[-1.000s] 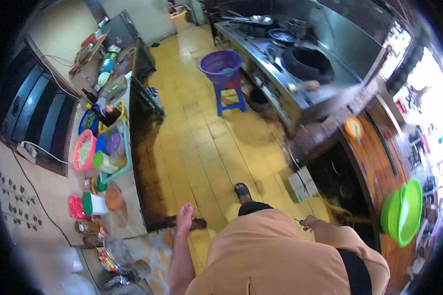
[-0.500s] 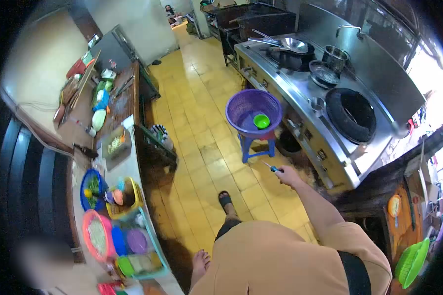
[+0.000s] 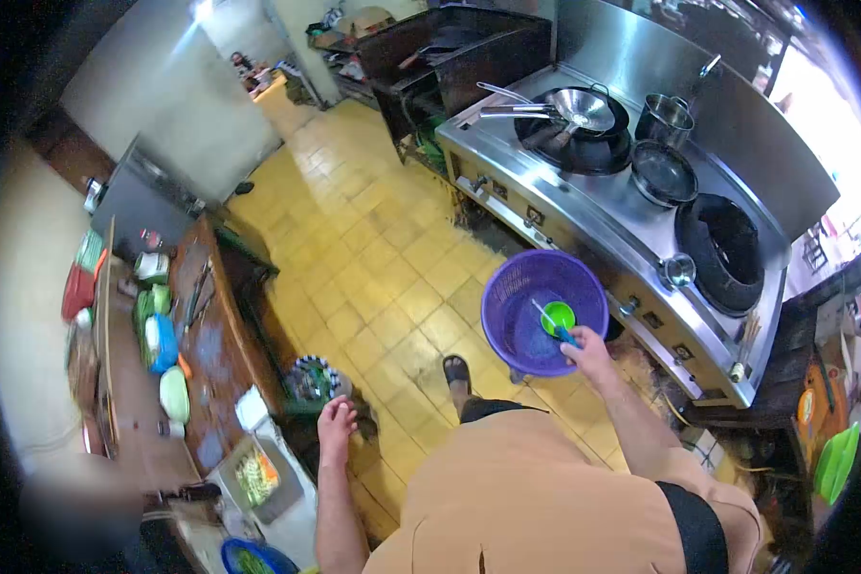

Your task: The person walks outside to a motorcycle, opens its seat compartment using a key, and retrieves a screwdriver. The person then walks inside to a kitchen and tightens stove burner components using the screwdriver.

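Note:
In my right hand (image 3: 588, 350) is a small tool with a blue handle (image 3: 566, 336) and a thin pale shaft. The hand is over the near right rim of a purple basket (image 3: 507, 311), and the shaft points across a small green bowl (image 3: 558, 316) inside it. My left hand (image 3: 337, 419) hangs at my left with its fingers curled loosely, holding nothing that I can see, near the edge of the left counter (image 3: 308, 483). A tray of cut vegetables (image 3: 258, 475) rests on that counter.
A steel stove (image 3: 584, 206) with a wok, pans, a pot (image 3: 665, 120) and a ladle (image 3: 677, 270) runs along the right. Wooden boards with vegetables line the left. Yellow tiled floor (image 3: 354, 239) stretches ahead. A person is far off in the doorway.
The view has moved forward along the kitchen. The purple basket and stove are nearer, and my right hand with the tool is now over the basket. My left hand has risen beside the counter.

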Demonstrator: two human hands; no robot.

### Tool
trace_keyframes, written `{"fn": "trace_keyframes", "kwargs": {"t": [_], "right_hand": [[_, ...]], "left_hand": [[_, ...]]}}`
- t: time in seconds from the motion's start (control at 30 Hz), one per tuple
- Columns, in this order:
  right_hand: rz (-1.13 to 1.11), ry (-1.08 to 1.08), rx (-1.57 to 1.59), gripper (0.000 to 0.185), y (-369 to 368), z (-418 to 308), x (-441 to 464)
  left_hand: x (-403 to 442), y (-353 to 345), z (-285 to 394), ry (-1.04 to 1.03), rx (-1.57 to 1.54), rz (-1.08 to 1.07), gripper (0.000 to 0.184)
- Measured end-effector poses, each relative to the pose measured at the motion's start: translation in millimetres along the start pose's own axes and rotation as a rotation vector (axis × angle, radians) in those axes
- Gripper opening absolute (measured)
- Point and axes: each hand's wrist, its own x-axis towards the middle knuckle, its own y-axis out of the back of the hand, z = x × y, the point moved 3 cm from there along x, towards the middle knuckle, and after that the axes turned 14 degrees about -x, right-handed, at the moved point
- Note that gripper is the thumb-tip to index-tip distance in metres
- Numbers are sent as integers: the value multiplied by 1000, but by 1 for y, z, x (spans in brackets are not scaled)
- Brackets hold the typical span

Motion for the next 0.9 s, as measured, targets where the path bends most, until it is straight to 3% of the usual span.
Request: {"fn": "trace_keyframes", "kwargs": {"t": [0.07, 0.13, 0.2, 0.27, 0.33, 0.43, 0.47, 0.57, 0.63, 0.67, 0.7, 0.8, 0.87, 0.9], "right_hand": [[51, 8, -14, 33, -25, -46, 61], [163, 6, -159, 34, -47, -82, 120], [218, 61, -145, 34, -70, -118, 170], [263, 110, -164, 34, -87, -164, 201], [195, 170, -373, 32, -88, -234, 213], [360, 221, -446, 32, -80, -266, 251], [470, 207, -463, 32, -78, -267, 264], [688, 25, -353, 30, -63, -251, 294], [757, -93, -307, 30, -56, -239, 296], [755, -153, -338, 30, -50, -245, 295], [733, -212, -266, 28, -47, -246, 295], [871, -131, -441, 27, -21, -289, 286], [1000, -192, -405, 25, 14, -305, 291], [1072, -139, -537, 23, 34, -324, 298]], "left_hand": [[61, -12, 22, 2, -13, 3, 23], [125, 0, 4, 188, -316, -160, 12], [183, 25, -12, -4, 127, -338, 7], [196, 28, -14, 282, 69, -42, 12], [230, 41, -22, 242, 90, -123, 15], [300, 29, 1, 164, 351, -327, 15], [324, 10, 21, 129, 439, -394, 16], [415, -54, 54, 524, 191, -238, 17], [487, -122, 82, 365, 404, -300, 22], [522, -158, 95, 437, 405, -496, 31], [542, -205, 109, 392, 509, -540, 36], [510, -374, 189, 448, 507, -814, 37], [491, -464, 202, 518, 479, -1065, 37], [477, -507, 210, 543, 487, -1178, 39]]}}
